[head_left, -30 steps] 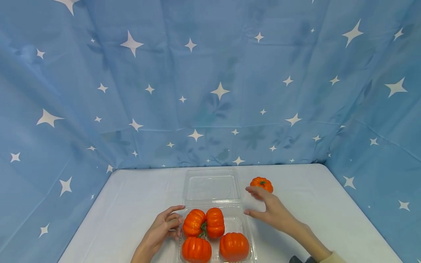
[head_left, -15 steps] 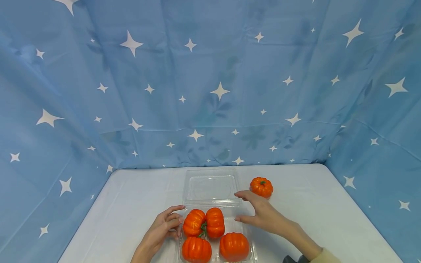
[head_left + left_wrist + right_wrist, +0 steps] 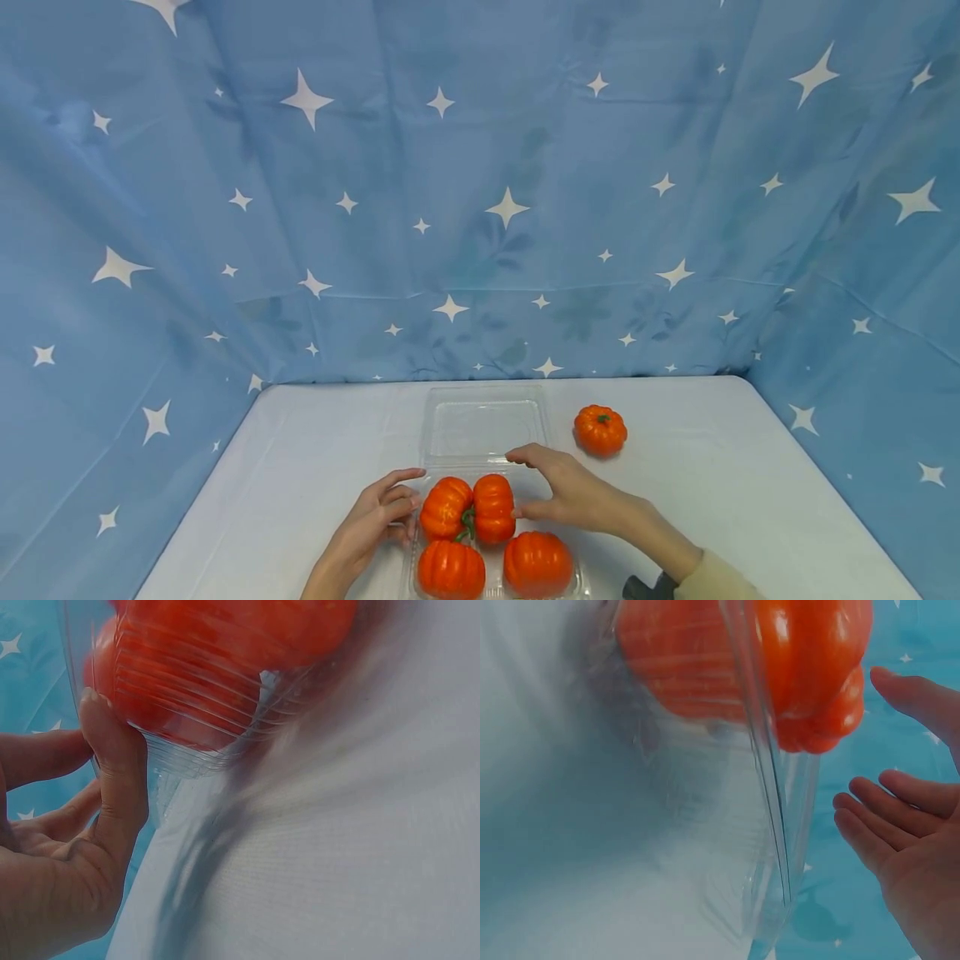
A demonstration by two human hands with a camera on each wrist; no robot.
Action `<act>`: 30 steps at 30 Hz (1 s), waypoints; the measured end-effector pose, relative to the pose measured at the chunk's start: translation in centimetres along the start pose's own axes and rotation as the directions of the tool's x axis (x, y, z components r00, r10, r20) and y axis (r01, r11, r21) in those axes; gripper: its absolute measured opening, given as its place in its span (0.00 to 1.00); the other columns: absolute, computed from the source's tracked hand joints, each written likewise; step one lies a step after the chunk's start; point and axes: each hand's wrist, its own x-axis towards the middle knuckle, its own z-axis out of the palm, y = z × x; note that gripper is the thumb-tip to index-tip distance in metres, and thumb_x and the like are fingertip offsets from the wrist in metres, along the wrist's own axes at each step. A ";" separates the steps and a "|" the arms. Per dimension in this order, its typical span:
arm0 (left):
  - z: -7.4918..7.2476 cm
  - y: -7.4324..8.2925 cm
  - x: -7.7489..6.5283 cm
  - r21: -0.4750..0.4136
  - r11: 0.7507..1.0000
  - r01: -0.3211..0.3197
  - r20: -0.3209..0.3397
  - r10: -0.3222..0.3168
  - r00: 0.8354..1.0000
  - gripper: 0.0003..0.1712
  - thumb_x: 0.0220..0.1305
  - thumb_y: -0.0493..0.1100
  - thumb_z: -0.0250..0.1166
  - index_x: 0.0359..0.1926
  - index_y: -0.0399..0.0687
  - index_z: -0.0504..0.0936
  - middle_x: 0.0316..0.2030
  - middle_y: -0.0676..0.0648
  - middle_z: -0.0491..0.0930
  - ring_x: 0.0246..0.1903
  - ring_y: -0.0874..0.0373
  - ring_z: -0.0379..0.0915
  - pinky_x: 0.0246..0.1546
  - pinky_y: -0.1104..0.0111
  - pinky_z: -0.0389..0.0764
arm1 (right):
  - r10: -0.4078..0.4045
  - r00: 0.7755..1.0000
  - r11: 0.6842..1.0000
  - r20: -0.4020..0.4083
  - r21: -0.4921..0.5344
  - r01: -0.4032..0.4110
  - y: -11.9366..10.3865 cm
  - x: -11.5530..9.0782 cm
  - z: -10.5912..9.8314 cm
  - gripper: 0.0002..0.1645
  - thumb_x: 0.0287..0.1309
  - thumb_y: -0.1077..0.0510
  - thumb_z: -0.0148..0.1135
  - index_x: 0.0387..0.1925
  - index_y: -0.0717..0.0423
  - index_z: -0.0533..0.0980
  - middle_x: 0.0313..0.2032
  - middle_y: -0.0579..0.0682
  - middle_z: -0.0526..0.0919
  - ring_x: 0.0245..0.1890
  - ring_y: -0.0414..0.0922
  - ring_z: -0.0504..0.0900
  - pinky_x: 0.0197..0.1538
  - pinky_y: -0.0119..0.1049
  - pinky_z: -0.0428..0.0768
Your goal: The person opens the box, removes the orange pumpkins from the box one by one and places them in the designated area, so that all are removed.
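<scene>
A clear plastic hinged box (image 3: 517,590) stands on the table with its lid (image 3: 486,417) folded back, away from me. Inside it are several small orange ribbed pumpkins, among them one at the front right (image 3: 537,564) and one at the back middle (image 3: 493,510). At the box's left rim, my left hand (image 3: 367,521) pinches the edge between thumb and finger, as the left wrist view shows. My right hand (image 3: 577,494) is over the box's right side with fingers spread apart and nothing in its grasp. Its thumb overlaps the back middle pumpkin in the head view.
One more small pumpkin (image 3: 601,430) with a green stem sits on the white table (image 3: 720,467), right of the lid. A blue curtain (image 3: 480,167) with white stars hangs behind the table and along both sides.
My right hand has moved left, from in front of the lone pumpkin to over the box, carrying nothing. The left hand keeps its place at the rim.
</scene>
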 end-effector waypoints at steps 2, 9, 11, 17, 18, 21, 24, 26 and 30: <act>0.0 0.0 0.0 -0.002 1.000 0.003 -0.001 -0.003 1.000 0.36 0.71 0.36 0.60 0.75 0.34 0.60 0.34 0.49 0.79 0.23 0.60 0.74 0.24 0.70 0.81 | -0.009 1.000 1.000 0.020 -0.002 0.009 -0.1 0.3 0.2 0.41 0.58 0.46 0.75 0.67 0.58 0.71 0.63 0.56 0.79 0.60 0.56 0.79 0.62 0.52 0.81; -0.1 -0.1 0.0 -0.012 1.000 -0.004 0.008 0.004 1.000 0.36 0.71 0.36 0.60 0.76 0.33 0.60 0.34 0.50 0.80 0.23 0.60 0.74 0.24 0.70 0.81 | -0.005 0.997 1.000 0.079 -0.013 0.006 -1.0 1.3 0.8 0.41 0.59 0.48 0.74 0.69 0.57 0.70 0.63 0.54 0.79 0.61 0.53 0.79 0.63 0.50 0.80; 0.0 -0.1 0.0 -0.014 1.000 -0.007 0.009 0.007 1.000 0.36 0.71 0.36 0.60 0.75 0.33 0.60 0.34 0.50 0.80 0.23 0.60 0.74 0.24 0.70 0.81 | -0.008 0.995 1.000 0.095 -0.028 0.011 -1.2 1.5 0.9 0.40 0.59 0.48 0.74 0.69 0.57 0.70 0.64 0.54 0.78 0.62 0.52 0.78 0.64 0.50 0.79; 0.0 0.0 0.0 -0.012 1.000 -0.010 0.005 0.010 1.000 0.35 0.71 0.36 0.60 0.75 0.33 0.61 0.34 0.50 0.80 0.23 0.60 0.74 0.24 0.70 0.81 | 0.015 0.993 0.997 0.116 -0.073 -0.007 -1.5 1.9 1.5 0.39 0.58 0.47 0.74 0.67 0.56 0.71 0.63 0.50 0.79 0.63 0.49 0.77 0.67 0.52 0.77; 0.0 0.0 0.0 -0.012 1.000 -0.010 0.005 0.010 1.000 0.35 0.71 0.36 0.60 0.75 0.33 0.60 0.35 0.50 0.80 0.23 0.60 0.74 0.24 0.70 0.81 | 0.020 0.993 0.997 0.116 -0.073 -0.011 -1.6 1.9 1.6 0.39 0.58 0.47 0.75 0.67 0.56 0.72 0.63 0.49 0.79 0.63 0.49 0.77 0.67 0.52 0.77; 0.0 0.0 0.0 -0.011 1.000 -0.010 0.006 0.010 1.000 0.35 0.71 0.36 0.60 0.75 0.33 0.60 0.35 0.50 0.80 0.23 0.60 0.74 0.24 0.70 0.81 | 0.037 0.992 0.996 0.124 -0.080 -0.027 -1.6 2.0 1.7 0.38 0.58 0.47 0.74 0.66 0.55 0.73 0.62 0.46 0.79 0.62 0.47 0.77 0.66 0.52 0.77; 0.0 -0.1 0.0 -0.011 1.000 -0.009 0.007 0.010 1.000 0.35 0.71 0.36 0.59 0.75 0.33 0.60 0.35 0.49 0.80 0.24 0.60 0.74 0.24 0.70 0.81 | 0.042 0.991 0.996 0.127 -0.088 -0.031 -1.6 2.0 1.9 0.37 0.59 0.46 0.74 0.66 0.55 0.74 0.61 0.46 0.79 0.61 0.47 0.77 0.66 0.51 0.78; 0.0 -0.1 0.0 -0.011 1.000 -0.010 0.009 0.010 1.000 0.35 0.71 0.36 0.59 0.75 0.33 0.60 0.35 0.49 0.80 0.24 0.60 0.74 0.24 0.69 0.81 | 0.042 0.991 0.995 0.127 -0.096 -0.030 -1.6 2.1 2.0 0.37 0.59 0.47 0.74 0.66 0.55 0.74 0.62 0.47 0.79 0.61 0.47 0.77 0.66 0.51 0.78; 0.0 0.0 0.0 -0.012 1.000 -0.004 0.005 0.004 1.000 0.35 0.71 0.36 0.59 0.76 0.33 0.60 0.35 0.49 0.80 0.23 0.60 0.74 0.24 0.69 0.81 | 0.056 0.989 0.994 0.135 -0.098 -0.043 -1.5 2.1 2.2 0.37 0.58 0.47 0.75 0.66 0.55 0.74 0.63 0.48 0.79 0.62 0.48 0.77 0.66 0.52 0.78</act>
